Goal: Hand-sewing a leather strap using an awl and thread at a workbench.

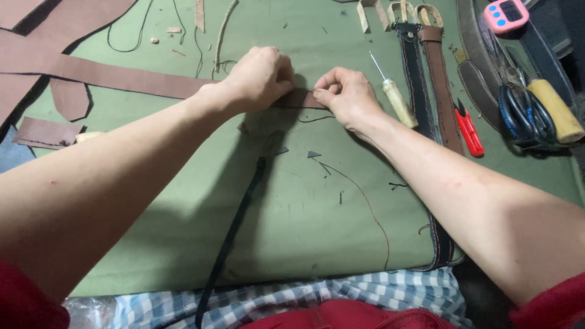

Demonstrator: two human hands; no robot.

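A long brown leather strap [122,76] runs across the green mat [292,207] from the left. Its right end lies between my two hands. My left hand [259,76] is closed over the strap near that end. My right hand [347,94] pinches the strap's tip from the right, fingers curled. A dark thread [359,189] trails from under the hands down the mat. The strap's end is mostly hidden by my fingers.
An awl with a pale handle [396,97] lies just right of my right hand. Two stitched belts [436,91], red thread snips [469,131], blue-handled scissors [524,116] and a pink timer [506,13] sit at the right. Leather offcuts [46,131] lie at the left. A thin black strip [234,225] crosses the mat.
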